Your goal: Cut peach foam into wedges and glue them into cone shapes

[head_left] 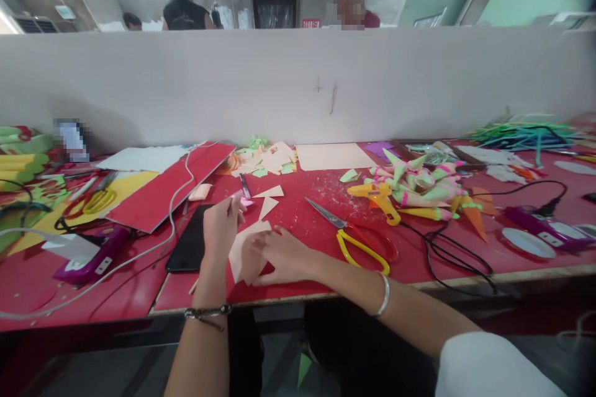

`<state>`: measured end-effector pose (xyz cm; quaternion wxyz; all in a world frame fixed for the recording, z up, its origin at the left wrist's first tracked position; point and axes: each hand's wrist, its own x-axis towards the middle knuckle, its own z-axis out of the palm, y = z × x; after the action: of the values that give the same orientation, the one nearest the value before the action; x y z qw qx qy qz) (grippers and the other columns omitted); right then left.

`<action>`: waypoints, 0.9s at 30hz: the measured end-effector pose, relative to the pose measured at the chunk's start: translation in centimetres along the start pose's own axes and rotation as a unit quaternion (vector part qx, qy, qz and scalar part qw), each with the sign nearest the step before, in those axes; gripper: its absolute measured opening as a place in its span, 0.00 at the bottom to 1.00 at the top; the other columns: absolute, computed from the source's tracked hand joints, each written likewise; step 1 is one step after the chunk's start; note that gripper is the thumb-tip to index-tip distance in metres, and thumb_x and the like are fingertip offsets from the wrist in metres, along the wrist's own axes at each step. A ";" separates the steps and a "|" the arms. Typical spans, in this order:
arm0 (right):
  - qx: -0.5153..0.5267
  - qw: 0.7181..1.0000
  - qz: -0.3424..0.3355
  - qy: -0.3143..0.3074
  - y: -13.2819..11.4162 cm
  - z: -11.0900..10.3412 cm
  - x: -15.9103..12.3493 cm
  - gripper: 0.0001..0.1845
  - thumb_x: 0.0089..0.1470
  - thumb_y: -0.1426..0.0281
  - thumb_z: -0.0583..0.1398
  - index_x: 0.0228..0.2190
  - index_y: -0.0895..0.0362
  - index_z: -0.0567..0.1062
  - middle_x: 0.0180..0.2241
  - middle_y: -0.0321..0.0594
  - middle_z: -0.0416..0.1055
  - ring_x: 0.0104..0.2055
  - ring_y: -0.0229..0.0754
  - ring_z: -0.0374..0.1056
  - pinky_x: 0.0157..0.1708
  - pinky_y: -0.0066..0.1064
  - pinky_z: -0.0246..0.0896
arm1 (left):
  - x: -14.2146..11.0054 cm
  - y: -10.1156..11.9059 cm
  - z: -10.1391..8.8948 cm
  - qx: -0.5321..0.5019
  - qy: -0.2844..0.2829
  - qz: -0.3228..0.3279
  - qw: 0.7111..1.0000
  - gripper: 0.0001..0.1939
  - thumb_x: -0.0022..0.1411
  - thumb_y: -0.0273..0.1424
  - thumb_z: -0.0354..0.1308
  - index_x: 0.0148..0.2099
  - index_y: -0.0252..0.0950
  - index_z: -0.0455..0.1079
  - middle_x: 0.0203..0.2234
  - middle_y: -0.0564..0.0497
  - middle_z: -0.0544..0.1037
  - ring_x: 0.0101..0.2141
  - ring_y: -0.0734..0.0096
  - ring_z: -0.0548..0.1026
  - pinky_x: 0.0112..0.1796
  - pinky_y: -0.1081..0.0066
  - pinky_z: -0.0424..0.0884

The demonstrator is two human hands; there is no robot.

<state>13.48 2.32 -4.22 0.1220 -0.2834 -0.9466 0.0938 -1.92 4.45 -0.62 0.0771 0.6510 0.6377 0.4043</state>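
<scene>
My right hand bends over a sheet of peach paper at the table's front edge, gripping its curled right side between fingers and thumb. My left hand is raised just left of that sheet, its fingers curled together; what they hold, if anything, is hidden. Right behind those fingertips lies a small pink scrap, with a slim dark-and-silver tool beyond it. Two cut peach pieces rest past the sheet. Beside my left wrist is a black phone-like slab.
Scissors with red and yellow handles lie open right of my hands. A yellow glue gun rests by a pile of paper cones. Purple power strips and cables flank both sides. A white partition rises behind.
</scene>
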 end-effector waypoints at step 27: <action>-0.033 0.992 0.121 0.030 -2.1 0.9 0.5 0.20 0.51 0.61 0.55 0.44 0.59 0.65 0.45 0.51 0.65 0.48 0.51 0.60 0.47 0.52 0.49 | -1.2 -0.7 -1.0 0.048 -0.040 0.045 0.997 0.18 0.59 0.40 0.44 0.22 0.36 0.64 0.12 0.55 0.64 0.17 0.75 0.65 0.22 0.75 0.57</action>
<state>11.76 0.72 -4.46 0.1285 -0.4023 -0.9039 0.0678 -2.88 3.05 -0.91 0.0532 0.6976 0.6229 0.3501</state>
